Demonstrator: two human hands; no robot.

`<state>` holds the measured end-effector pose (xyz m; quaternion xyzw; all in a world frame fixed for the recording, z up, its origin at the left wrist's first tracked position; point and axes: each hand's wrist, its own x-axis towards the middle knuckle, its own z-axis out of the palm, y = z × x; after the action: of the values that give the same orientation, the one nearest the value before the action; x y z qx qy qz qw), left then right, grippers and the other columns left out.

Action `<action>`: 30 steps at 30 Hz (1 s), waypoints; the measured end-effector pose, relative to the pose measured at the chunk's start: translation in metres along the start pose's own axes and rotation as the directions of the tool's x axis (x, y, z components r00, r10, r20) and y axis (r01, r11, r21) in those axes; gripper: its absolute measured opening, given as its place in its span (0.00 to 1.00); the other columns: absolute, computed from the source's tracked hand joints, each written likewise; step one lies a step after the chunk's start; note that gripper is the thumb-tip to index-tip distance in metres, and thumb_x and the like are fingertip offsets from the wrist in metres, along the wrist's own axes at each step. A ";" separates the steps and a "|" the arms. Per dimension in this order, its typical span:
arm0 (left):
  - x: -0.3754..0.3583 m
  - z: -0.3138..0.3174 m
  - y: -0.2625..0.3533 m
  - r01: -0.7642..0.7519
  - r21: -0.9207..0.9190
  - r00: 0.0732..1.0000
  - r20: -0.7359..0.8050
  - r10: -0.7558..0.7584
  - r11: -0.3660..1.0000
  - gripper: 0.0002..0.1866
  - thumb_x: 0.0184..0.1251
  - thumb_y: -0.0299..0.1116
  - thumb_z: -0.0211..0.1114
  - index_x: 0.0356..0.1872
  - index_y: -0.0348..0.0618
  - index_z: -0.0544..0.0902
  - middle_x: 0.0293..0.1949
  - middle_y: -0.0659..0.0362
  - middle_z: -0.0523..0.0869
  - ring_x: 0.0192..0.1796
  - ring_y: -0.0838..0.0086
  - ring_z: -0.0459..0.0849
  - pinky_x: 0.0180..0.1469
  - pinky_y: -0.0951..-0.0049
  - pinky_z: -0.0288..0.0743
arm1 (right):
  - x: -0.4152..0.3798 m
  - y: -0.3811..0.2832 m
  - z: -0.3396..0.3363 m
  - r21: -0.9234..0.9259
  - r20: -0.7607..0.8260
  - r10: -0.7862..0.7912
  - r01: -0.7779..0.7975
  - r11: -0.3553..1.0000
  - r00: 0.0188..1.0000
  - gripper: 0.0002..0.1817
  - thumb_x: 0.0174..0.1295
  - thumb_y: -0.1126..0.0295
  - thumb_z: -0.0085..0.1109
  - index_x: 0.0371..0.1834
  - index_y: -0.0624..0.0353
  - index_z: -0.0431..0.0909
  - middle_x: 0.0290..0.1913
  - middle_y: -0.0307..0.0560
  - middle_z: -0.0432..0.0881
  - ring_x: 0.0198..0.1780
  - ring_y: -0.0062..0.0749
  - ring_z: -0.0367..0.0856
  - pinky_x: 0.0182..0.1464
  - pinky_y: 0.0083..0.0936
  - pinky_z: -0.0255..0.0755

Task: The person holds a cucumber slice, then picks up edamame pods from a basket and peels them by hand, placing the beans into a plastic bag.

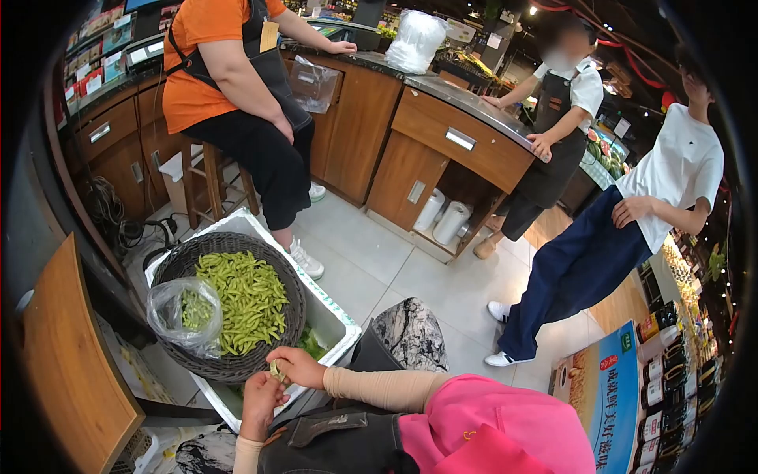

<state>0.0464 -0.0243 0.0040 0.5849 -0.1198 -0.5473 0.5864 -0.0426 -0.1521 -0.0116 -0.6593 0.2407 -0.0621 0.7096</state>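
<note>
Both my hands meet at the lower edge of a round dark woven basket (170, 267). My left hand (262, 399) and my right hand (296, 367) pinch a small pale green pod (278, 370) between them. Many green pods (249, 304) fill the middle of the basket. On its left side lies an open clear plastic bag (162, 310) with small green pieces (196, 310) inside. The basket rests on a white foam box (335, 310), where some green leaves show below the basket rim.
A person in orange (207, 87) sits on a wooden stool (191, 186) ahead. Two people stand at the right, one behind the wooden counter (462, 138). A wooden board (67, 355) stands at left, a bin (363, 347) near my right arm, bottles (651, 395) far right.
</note>
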 end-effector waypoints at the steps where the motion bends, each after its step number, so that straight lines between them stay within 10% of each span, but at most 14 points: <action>1: -0.001 0.001 0.000 0.001 -0.009 1.000 -0.008 -0.001 1.000 0.09 0.66 0.27 0.51 0.26 0.40 0.74 0.20 0.64 0.73 0.18 0.83 0.69 0.24 0.79 0.76 | 0.000 0.001 0.000 -0.005 0.013 -0.011 0.012 1.000 1.000 0.10 0.67 0.74 0.46 0.49 0.62 0.72 0.34 0.41 0.77 0.30 0.19 0.75 0.33 0.20 0.71; 6: 0.001 0.000 -0.004 0.006 -0.073 1.000 -0.003 -0.006 0.997 0.06 0.66 0.26 0.51 0.30 0.39 0.75 0.21 0.64 0.74 0.20 0.83 0.70 0.26 0.79 0.76 | 0.005 0.015 0.001 -0.165 0.012 -0.202 0.202 0.965 0.979 0.10 0.67 0.75 0.45 0.48 0.63 0.73 0.34 0.41 0.77 0.28 0.19 0.73 0.31 0.20 0.71; 12: 0.002 -0.003 -0.004 -0.002 -0.071 0.999 -0.050 -0.001 0.997 0.04 0.66 0.26 0.54 0.32 0.40 0.76 0.23 0.65 0.76 0.22 0.84 0.73 0.28 0.80 0.77 | 0.014 0.008 -0.015 0.058 -0.141 0.003 0.006 0.998 0.990 0.09 0.67 0.69 0.49 0.40 0.64 0.75 0.28 0.38 0.75 0.26 0.18 0.71 0.28 0.18 0.69; 15: 0.003 0.000 -0.004 -0.024 -0.103 0.991 -0.132 0.010 0.994 0.03 0.65 0.25 0.56 0.34 0.40 0.77 0.24 0.65 0.77 0.23 0.84 0.75 0.28 0.81 0.76 | 0.002 -0.013 -0.019 0.166 0.057 0.251 -0.257 0.952 0.966 0.13 0.66 0.62 0.53 0.34 0.62 0.73 0.25 0.36 0.72 0.23 0.16 0.68 0.25 0.16 0.64; 23: 0.004 -0.001 -0.002 -0.133 -0.248 0.989 -0.095 0.112 0.960 0.02 0.60 0.20 0.60 0.34 0.33 0.79 0.26 0.58 0.83 0.24 0.80 0.79 0.29 0.81 0.77 | -0.001 -0.008 -0.007 0.236 0.181 -0.036 -0.008 0.972 0.983 0.16 0.60 0.61 0.63 0.33 0.59 0.67 0.24 0.36 0.71 0.22 0.15 0.67 0.22 0.15 0.60; 30: 0.007 -0.002 -0.005 -0.131 -0.381 0.991 -0.015 0.135 0.915 0.02 0.61 0.18 0.58 0.33 0.32 0.77 0.28 0.54 0.83 0.25 0.76 0.81 0.33 0.76 0.81 | -0.005 -0.018 -0.017 0.263 0.229 0.015 -0.076 0.962 0.973 0.14 0.59 0.66 0.64 0.39 0.62 0.70 0.25 0.36 0.73 0.23 0.15 0.70 0.24 0.14 0.64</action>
<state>0.0483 -0.0272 -0.0045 0.4472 -0.0542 -0.5225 0.7239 -0.0497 -0.1674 0.0063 -0.5536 0.1634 -0.0029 0.8166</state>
